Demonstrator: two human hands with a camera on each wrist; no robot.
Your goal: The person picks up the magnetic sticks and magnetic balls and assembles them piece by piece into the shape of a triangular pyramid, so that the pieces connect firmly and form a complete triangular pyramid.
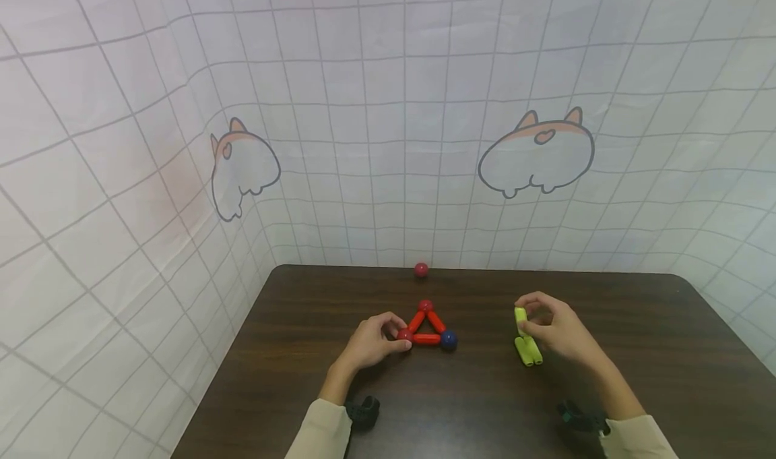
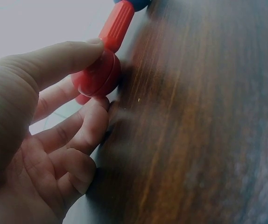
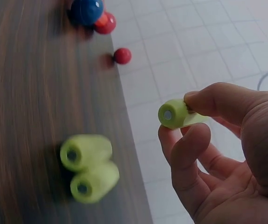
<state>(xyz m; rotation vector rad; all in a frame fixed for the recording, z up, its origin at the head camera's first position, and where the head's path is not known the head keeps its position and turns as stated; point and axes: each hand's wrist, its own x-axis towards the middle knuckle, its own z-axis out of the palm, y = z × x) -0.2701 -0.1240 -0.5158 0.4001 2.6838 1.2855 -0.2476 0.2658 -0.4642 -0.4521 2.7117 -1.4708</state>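
Note:
A triangle of red rods [image 1: 427,339] lies on the table, with red balls at two corners and a blue ball [image 1: 448,340] at the third. My left hand [image 1: 371,341] pinches the red ball [image 2: 99,77] at its left corner between thumb and fingers. Off to the right, my right hand [image 1: 560,327] holds a yellow-green rod [image 3: 173,113] between thumb and fingertips, raised above the table. A pale metallic disc shows in that rod's end. Just below it, two more yellow-green rods [image 3: 89,168] lie side by side on the wood.
A loose red ball [image 1: 421,269] sits at the far edge of the dark wooden table [image 1: 461,405]. Behind the table hangs a white gridded cloth [image 1: 388,142] with cartoon animal drawings, which also runs along the left side.

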